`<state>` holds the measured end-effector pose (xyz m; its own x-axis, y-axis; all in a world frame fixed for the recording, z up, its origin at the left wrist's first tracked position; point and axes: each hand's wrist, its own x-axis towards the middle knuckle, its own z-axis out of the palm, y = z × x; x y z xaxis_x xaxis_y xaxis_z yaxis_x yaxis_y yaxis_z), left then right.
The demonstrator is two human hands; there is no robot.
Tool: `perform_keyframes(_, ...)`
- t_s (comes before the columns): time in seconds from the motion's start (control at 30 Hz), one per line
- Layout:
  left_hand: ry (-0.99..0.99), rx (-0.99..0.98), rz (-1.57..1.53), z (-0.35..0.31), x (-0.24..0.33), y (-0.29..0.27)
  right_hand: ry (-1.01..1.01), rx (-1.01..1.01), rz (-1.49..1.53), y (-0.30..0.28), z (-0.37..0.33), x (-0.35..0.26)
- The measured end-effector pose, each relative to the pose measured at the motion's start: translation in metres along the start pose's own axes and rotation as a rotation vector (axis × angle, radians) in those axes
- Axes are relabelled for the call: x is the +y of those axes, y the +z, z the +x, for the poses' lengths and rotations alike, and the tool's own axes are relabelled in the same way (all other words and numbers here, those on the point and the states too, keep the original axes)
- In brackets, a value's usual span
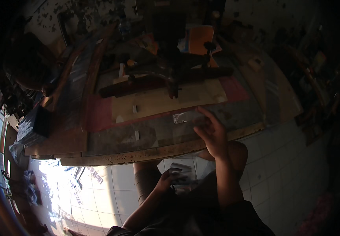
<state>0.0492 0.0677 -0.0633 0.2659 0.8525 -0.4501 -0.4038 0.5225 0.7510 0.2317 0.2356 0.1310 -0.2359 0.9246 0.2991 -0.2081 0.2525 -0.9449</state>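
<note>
Over my lap, my left hand (165, 181) is closed around a small stack of flat, pale, shiny pieces (181, 170); their kind is too dim to make out. My right hand (212, 133) is raised at the table's front edge, its index finger and thumb apart, with nothing visible between them. Just left of its fingertips, a small shiny silvery piece (180, 118) lies on the dark table top (158, 133). Beyond it stands a dark metal machine (172, 80) with a long crossbar, over a tan sheet (158, 103) with red ends.
Two small pale strips lie left of centre, one on the sheet (135, 109), one nearer me (137, 135). A dark box-like block (34, 128) sits at the table's left end. Another person (30, 65) is at the far left. Scraps (79, 179) litter the sunlit floor.
</note>
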Motion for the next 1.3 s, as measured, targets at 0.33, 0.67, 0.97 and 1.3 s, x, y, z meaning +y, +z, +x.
perform_keyframes(0.33, 0.371, 0.084, 0.107, 0.017, 0.031, -0.004, 0.280, -0.846, 0.244, -0.015, -0.101, 0.027)
perform_keyframes(0.67, 0.524, 0.242, 0.357, 0.031, 0.021, -0.036, 0.449, -0.434, -0.643, -0.044, -0.201, 0.165)
perform_keyframes(0.97, 0.298, -0.263, 0.374, -0.055, 0.060, 0.005, 1.403, 0.073, 0.687, -0.039, -0.159, 0.163)
perform_keyframes(1.3, 0.226, -0.852, 0.524, -0.080, 0.086, 0.016, 0.078, 0.478, 0.439, -0.035, -0.156, 0.093)
